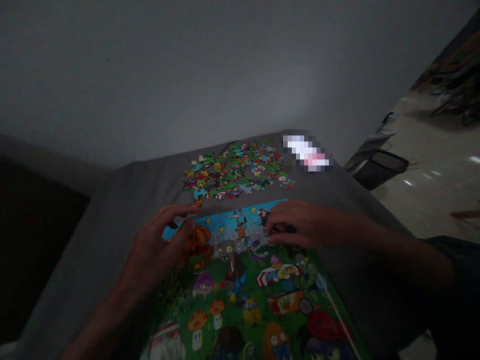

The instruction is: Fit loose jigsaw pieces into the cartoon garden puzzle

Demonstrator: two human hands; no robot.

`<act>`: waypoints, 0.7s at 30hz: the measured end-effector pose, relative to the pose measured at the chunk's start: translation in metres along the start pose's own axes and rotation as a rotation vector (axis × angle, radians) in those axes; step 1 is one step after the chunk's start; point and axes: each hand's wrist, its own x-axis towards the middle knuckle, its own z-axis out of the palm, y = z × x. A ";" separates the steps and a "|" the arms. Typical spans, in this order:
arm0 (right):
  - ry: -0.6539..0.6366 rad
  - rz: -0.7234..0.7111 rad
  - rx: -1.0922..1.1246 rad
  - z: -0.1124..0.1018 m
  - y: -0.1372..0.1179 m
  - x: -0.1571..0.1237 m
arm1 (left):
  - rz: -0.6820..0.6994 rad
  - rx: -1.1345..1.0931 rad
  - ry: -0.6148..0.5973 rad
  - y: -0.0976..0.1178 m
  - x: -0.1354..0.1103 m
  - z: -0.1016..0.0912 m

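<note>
A pale wall (pixel 187 75) rises behind a grey cloth-covered surface (pixel 120 200) in a dim room, where a person bends to a cartoon picture (pixel 232 285) that lies flat, its foot running toward the body. Just beyond the picture's far edge, on the same cloth, a spread of loose jigsaw pieces (pixel 232 172) lies in a jumble. The right hand (pixel 300 225) rests over the picture's far right corner, fingers curled and thumb a little apart; whether anything is pinched there cannot be told. The left hand (pixel 161 235) spans the far left corner, thumb and fingers well parted, with nothing visibly gripped. A bright, blurred object (pixel 305 152) lies beyond the picture's far right corner. Smallest of all, an orange piece (pixel 198 203) sits by the left fingertips, contact unclear. The step in hand looks like fingertip work along the picture's far edge; the next move there calls for a light touch, keeping the nearby pieces undisturbed.
</note>
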 end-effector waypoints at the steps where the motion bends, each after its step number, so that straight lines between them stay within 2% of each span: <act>1: 0.042 0.010 -0.035 0.001 0.001 0.001 | -0.039 0.058 -0.010 -0.011 0.009 -0.004; 4: 0.134 0.020 -0.096 0.002 0.006 0.004 | -0.078 0.252 -0.019 -0.044 0.037 -0.014; 6: 0.150 0.006 -0.109 0.003 0.008 0.006 | -0.062 0.307 -0.041 -0.061 0.057 -0.017; 9: 0.135 -0.004 -0.129 0.005 0.010 0.007 | -0.016 0.381 -0.104 -0.074 0.082 -0.012; 12: 0.132 -0.008 -0.141 0.005 0.010 0.008 | 0.025 0.427 -0.155 -0.078 0.096 -0.003; 15: 0.153 -0.001 -0.148 0.003 0.010 0.007 | 0.058 0.453 -0.165 -0.080 0.098 -0.001; 17: 0.182 0.001 -0.146 0.000 0.011 0.006 | 0.062 0.467 -0.119 -0.078 0.092 -0.006; 19: 0.228 -0.006 -0.106 -0.002 0.011 0.006 | 0.064 0.468 -0.049 -0.068 0.081 -0.013; 21: 0.268 -0.001 0.020 -0.002 0.006 0.007 | 0.095 0.440 0.013 -0.046 0.065 -0.017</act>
